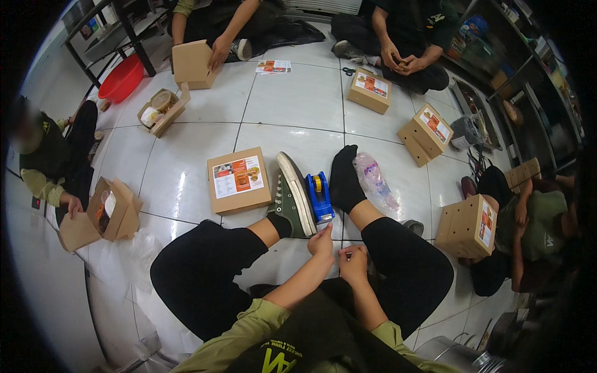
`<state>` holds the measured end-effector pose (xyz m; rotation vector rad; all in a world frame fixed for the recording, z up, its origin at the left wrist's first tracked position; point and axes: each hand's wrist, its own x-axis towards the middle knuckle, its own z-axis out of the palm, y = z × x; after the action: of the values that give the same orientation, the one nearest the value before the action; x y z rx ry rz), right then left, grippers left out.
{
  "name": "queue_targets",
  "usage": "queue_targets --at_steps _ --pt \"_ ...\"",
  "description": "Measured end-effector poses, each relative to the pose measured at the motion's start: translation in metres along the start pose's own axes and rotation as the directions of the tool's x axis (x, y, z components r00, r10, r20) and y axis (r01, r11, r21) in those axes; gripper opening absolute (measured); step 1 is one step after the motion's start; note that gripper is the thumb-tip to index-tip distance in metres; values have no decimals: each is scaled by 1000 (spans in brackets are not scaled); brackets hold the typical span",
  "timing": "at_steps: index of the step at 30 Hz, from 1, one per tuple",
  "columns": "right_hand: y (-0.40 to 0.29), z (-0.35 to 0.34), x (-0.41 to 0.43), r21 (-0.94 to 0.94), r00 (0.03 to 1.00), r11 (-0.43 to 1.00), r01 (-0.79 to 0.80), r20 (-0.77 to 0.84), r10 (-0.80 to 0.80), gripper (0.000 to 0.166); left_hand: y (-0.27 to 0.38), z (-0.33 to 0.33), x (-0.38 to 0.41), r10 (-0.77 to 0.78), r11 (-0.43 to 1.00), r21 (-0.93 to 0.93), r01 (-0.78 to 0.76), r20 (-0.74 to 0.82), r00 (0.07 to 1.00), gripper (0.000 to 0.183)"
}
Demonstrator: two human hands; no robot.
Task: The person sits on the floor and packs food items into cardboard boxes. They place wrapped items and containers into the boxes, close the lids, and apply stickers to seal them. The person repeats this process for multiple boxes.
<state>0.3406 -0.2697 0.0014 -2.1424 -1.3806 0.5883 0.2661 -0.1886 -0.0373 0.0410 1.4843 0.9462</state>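
Note:
My left hand (322, 245) is beside the cutting end of a blue tape dispenser (320, 198) holding a yellow-cored tape roll. Its index finger points at the cutter, and I cannot tell whether it holds tape. Close by, my right hand (353, 264) has curled fingers, with a tiny unclear item at the fingertips. The dispenser stands on the floor between a green canvas sneaker (293, 205) on my left foot and my black-socked right foot (346, 179). Left of the sneaker lies a closed cardboard box (239, 198) with a printed sheet on top.
A plastic bag (375, 179) lies right of my sock. Closed boxes (371, 88) (426, 133) (466, 226) stand to the right. Co-workers sit around; one person's hand (72, 205) touches an open food box (109, 210). Printed sheets (274, 66), scissors (349, 71) and a red basin (122, 79) lie farther off.

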Motion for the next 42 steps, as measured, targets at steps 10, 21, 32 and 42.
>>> queue_targets --at_steps 10,21,32,42 --pt "-2 -27 17 -45 998 998 41 60 -38 11 5 -1 17 -440 891 -23 453 196 876 23" --pt "-196 50 155 463 659 784 414 441 -609 26 174 -88 46 738 590 123 -798 -483 471 22" --pt "-214 137 192 245 690 881 405 551 -470 45 191 -79 90 477 810 331 -484 -852 217 22" --pt "-222 153 181 123 743 876 467 483 -463 53 186 -83 99 478 801 342 -492 -859 181 19"
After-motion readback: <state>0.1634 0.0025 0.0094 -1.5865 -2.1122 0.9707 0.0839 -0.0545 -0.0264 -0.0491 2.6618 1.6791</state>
